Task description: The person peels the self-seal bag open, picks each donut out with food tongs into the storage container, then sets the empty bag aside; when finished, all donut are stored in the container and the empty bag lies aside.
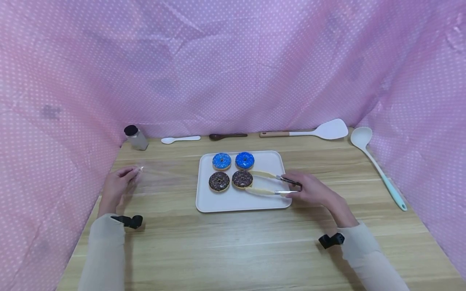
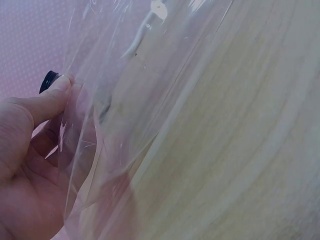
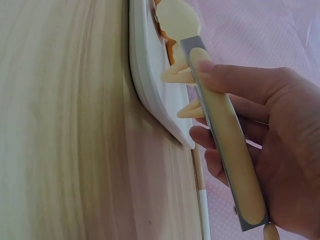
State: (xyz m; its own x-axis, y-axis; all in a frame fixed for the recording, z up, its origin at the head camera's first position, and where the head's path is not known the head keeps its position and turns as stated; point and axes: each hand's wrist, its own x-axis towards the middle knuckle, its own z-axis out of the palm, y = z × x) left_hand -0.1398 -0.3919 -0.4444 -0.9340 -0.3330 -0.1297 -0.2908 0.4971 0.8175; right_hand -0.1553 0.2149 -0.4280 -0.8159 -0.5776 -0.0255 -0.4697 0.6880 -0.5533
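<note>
My left hand [image 1: 119,184] pinches the edge of a clear plastic bag [image 2: 145,105] between thumb and fingers, at the left of the table. In my right hand [image 1: 309,188] are tongs [image 1: 263,191] with cream-coloured tips and metal arms. The tips are spread on either side of the right chocolate donut [image 1: 242,179]; whether both touch it I cannot tell. That donut lies on a white tray [image 1: 251,204], beside another chocolate donut [image 1: 219,182]. Behind them sit a light blue donut [image 1: 221,161] and a darker blue donut [image 1: 244,160].
Along the back edge lie a jar [image 1: 137,139] with a black lid, a white spoon [image 1: 181,139], a dark brown spoon [image 1: 227,136] and a white spatula [image 1: 329,129]. A ladle [image 1: 378,167] with a mint handle lies at the right. Pink dotted cloth [image 1: 233,64] surrounds the table.
</note>
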